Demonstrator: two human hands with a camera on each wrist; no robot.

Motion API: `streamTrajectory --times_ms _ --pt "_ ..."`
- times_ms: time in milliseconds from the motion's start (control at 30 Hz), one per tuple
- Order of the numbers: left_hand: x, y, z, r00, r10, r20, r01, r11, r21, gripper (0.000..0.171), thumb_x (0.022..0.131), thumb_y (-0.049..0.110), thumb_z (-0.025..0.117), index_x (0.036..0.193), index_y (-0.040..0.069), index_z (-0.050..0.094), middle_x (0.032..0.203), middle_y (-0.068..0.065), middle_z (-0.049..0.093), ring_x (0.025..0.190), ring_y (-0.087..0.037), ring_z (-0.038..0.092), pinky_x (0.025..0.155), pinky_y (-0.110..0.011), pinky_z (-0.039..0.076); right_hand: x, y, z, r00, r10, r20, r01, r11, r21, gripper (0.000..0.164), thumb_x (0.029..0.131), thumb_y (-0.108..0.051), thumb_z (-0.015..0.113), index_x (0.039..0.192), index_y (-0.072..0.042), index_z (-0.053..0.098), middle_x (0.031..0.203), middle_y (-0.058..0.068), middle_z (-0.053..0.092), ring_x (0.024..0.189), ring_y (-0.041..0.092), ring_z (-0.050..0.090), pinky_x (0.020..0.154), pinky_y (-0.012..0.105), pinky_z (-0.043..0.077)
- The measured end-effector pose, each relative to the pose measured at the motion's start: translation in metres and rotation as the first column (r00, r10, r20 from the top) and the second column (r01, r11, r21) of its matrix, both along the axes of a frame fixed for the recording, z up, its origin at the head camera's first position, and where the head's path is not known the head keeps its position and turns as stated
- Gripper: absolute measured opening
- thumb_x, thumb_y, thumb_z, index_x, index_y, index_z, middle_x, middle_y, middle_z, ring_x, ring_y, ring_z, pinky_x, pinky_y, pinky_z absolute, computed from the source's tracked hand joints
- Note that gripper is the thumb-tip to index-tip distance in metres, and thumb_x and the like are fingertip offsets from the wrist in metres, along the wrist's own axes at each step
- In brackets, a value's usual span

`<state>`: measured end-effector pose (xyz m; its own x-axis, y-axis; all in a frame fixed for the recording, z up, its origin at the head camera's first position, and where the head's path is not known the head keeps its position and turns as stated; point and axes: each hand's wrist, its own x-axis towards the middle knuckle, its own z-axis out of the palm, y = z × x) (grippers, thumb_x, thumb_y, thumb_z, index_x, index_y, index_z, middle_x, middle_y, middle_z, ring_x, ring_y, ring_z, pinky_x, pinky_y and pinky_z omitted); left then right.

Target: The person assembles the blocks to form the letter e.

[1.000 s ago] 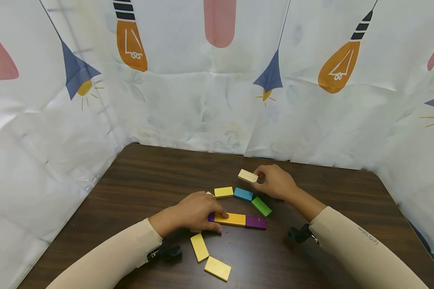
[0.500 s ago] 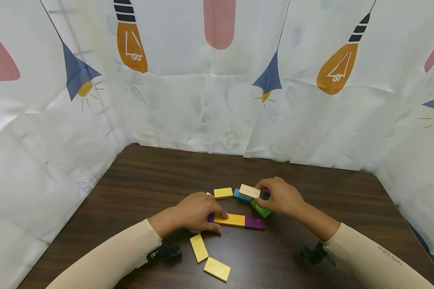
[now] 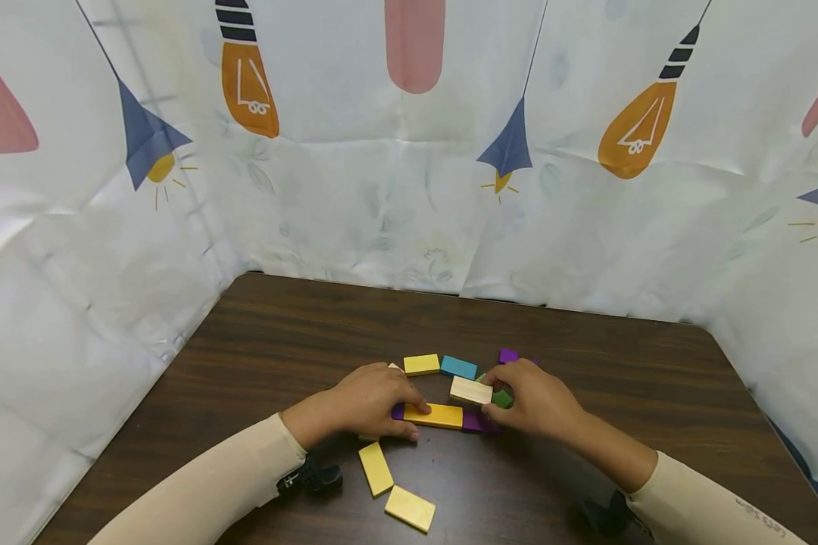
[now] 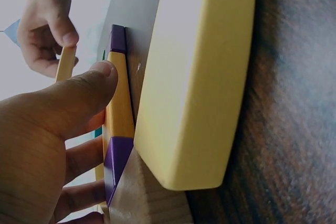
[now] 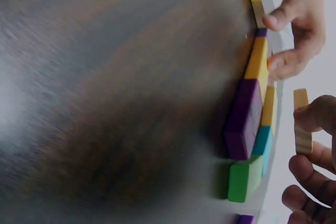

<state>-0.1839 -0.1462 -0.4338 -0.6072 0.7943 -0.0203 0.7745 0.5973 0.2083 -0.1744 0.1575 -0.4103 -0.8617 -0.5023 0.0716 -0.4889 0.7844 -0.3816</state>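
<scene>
My right hand [image 3: 535, 403] pinches a plain wooden block [image 3: 470, 390] between thumb and fingers. It holds the block above the table, partly in front of a green block [image 3: 502, 398]. My left hand [image 3: 363, 399] lies over the left end of a straight row, touching the orange block [image 3: 443, 415] with a fingertip. At the row's ends are a purple block [image 3: 398, 411], mostly covered by that hand, and another purple block [image 5: 244, 114]. Behind the row, a yellow block [image 3: 420, 365], a blue block [image 3: 459, 368] and the green one form a curve.
Two pale yellow blocks [image 3: 376, 469] [image 3: 410, 509] lie toward the front of the dark wooden table [image 3: 300, 318]. A further purple block [image 3: 508, 355] shows behind my right hand. A patterned white cloth [image 3: 354, 204] hangs around the table's back and sides.
My right hand has carried the wooden block toward me, from behind the blue block to over the green one. The purple block behind has come into view. My left hand stays put.
</scene>
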Motion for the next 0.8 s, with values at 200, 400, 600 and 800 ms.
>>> streamTrajectory --times_ms 200,400,600,800 --pt "0.000 0.000 0.000 1.000 0.000 -0.006 0.000 1.000 0.002 0.037 0.092 0.054 0.072 0.124 0.034 0.075 0.118 0.018 0.070 0.112 -0.011 0.062 0.098 -0.041 0.048 0.013 0.007 -0.007 1.000 0.028 -0.001 -0.028 1.000 -0.004 0.029 0.082 -0.033 0.086 0.106 -0.024 0.073 0.095 -0.012 0.062 0.089 0.013 0.056 0.064 0.027 0.048" --pt "-0.001 0.000 0.000 1.000 0.002 -0.007 -0.002 1.000 0.005 0.037 0.092 0.054 0.072 0.124 0.034 0.075 0.118 0.017 0.070 0.112 -0.011 0.062 0.098 -0.041 0.048 0.023 0.009 -0.012 0.999 0.037 -0.016 -0.038 0.999 -0.015 0.029 0.081 -0.032 0.086 0.107 -0.026 0.074 0.098 -0.015 0.060 0.092 0.009 0.056 0.069 0.029 0.050" --pt "0.000 0.000 0.002 1.000 0.010 -0.002 -0.010 1.000 0.008 0.037 0.092 0.054 0.072 0.123 0.033 0.075 0.118 0.017 0.070 0.113 -0.011 0.062 0.099 -0.042 0.047 0.033 0.009 -0.015 0.997 0.077 0.020 -0.076 0.997 -0.027 0.031 0.082 -0.033 0.086 0.110 -0.026 0.074 0.100 -0.016 0.059 0.092 0.005 0.055 0.070 0.029 0.052" --pt "0.000 0.001 0.002 1.000 0.007 -0.005 -0.007 1.000 0.005 0.037 0.092 0.054 0.072 0.123 0.033 0.075 0.117 0.017 0.070 0.112 -0.011 0.062 0.099 -0.042 0.047 0.041 0.013 -0.017 0.992 0.117 0.055 -0.114 0.992 -0.046 0.030 0.084 -0.035 0.085 0.110 -0.028 0.073 0.100 -0.018 0.058 0.094 0.003 0.054 0.074 0.030 0.053"
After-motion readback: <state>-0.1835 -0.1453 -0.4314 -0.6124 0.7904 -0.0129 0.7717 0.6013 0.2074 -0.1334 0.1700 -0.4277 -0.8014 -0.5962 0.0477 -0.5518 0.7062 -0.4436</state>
